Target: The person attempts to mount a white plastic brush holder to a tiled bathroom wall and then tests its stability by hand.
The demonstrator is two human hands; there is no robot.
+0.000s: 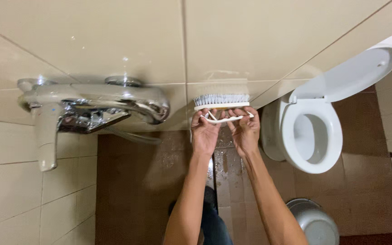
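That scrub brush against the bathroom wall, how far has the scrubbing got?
Done: a pale smear sits on the wall tile just above the scrub brush, so that patch looks worked. In hand: the left hand and right hand both press the brush's bristles against the tile. Left: the tiles around the chrome tap show no such marks, and the brown floor is wet.

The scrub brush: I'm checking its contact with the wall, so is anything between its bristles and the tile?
Nothing visible is. Both hands, left hand and right hand, hold the scrub brush by its white handle, and its bristles press straight onto the cream wall tile. The chrome faucet sits off to the left, apart from it.
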